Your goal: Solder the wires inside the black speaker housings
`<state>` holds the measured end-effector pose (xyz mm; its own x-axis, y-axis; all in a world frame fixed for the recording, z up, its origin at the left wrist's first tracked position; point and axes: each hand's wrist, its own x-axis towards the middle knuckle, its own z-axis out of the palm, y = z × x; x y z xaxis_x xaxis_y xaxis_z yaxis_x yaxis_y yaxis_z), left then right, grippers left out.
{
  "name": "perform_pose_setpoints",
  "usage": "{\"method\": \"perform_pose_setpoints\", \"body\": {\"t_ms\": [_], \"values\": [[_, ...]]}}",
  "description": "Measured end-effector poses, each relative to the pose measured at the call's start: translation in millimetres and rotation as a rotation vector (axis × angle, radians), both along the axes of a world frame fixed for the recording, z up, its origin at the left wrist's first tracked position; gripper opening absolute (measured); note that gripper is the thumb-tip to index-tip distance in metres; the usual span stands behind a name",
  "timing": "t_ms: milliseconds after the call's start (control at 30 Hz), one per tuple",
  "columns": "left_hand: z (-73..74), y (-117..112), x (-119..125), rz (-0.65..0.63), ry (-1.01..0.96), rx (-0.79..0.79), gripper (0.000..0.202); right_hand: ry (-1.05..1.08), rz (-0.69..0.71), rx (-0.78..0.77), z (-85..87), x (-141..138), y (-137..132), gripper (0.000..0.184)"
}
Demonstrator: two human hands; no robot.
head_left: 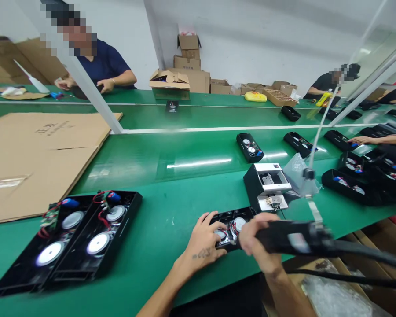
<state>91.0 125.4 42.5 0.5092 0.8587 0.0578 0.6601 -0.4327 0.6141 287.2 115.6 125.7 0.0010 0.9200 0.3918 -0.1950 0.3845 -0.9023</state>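
Note:
My left hand (203, 240) is spread over the near end of a black speaker housing (230, 216), its fingers and thumb gripping the edges. Two round silver drivers and red wires show inside the housing. A black electric screwdriver (292, 237) lies in my right hand (255, 235), which is wrapped round it. The screwdriver's tip points down at the housing, though the fingers hide it. Just behind the housing stands a screw feeder (267, 185) with a silver top. To the left, two open speaker housings (95, 237) with wires and blue parts sit side by side.
Flattened cardboard (42, 154) covers the left of the green bench. More black housings (250, 147) lie along the belt and pile up at right. White frame posts (82, 88) rise from the bench. A co-worker (102, 66) sits across; another person's hand (366, 140) reaches in at right.

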Motion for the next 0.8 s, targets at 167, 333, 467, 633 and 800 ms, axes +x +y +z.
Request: {"method": "perform_pose_setpoints", "body": {"t_ms": [167, 333, 467, 633, 800], "values": [[23.9, 44.5, -14.1, 0.015, 0.005, -0.232, 0.031, 0.249, -0.447, -0.019, 23.1, 48.1, 17.4, 0.045], [38.2, 79.9, -26.4, -0.019, -0.026, -0.449, 0.053, -0.069, -0.738, -0.256, -32.5, 100.9, 31.5, 0.056], [42.1, 89.3, -30.5, -0.037, -0.04, -0.522, 0.044, -0.305, -0.813, -0.238, -74.0, 114.8, 24.5, 0.062], [42.7, 87.0, -30.3, -0.006, -0.029, -0.525, 0.055, -0.607, -0.892, 0.112, -93.9, 86.2, -5.0, 0.032], [37.5, 49.9, -15.1, 0.022, 0.052, -0.347, 0.029, -0.421, -0.45, -0.25, -130.8, 33.3, -32.5, 0.029]]}}
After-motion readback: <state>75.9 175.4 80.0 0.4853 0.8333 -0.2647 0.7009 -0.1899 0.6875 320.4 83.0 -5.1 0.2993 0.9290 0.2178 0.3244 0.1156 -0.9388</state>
